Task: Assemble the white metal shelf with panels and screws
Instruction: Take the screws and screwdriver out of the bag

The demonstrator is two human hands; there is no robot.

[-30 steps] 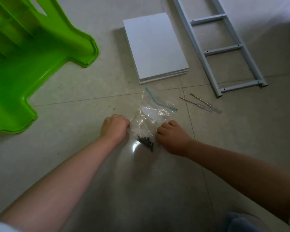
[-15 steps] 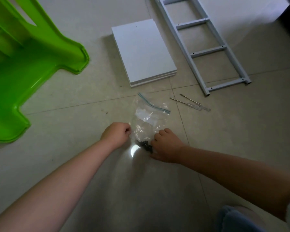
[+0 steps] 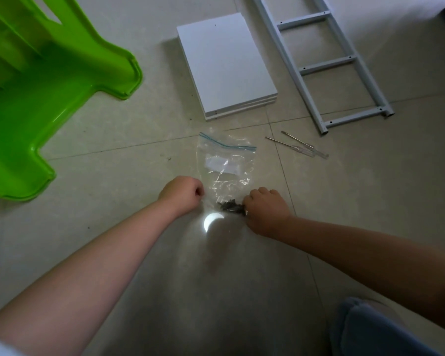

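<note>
Bare tiled floor [image 3: 370, 201] lies open at the right and bottom of the frame; a green plastic chair [image 3: 31, 93] fills the upper left, cut off by the edge. At centre, a clear zip bag [image 3: 225, 170] lies with its blue seal toward the top of the frame and dark screws [image 3: 230, 206] bunched at its lower end. The left hand [image 3: 181, 195] and the right hand [image 3: 265, 210], both with curled fingers, seem to pinch the bag's lower corners, though the fingertips are hidden. Stacked white panels [image 3: 226, 65] lie above, long axis running up the frame. The ladder-like metal frame [image 3: 326, 65] at upper right is cropped. Two thin tools [image 3: 296, 147], possibly screwdrivers, lie below it.
</note>
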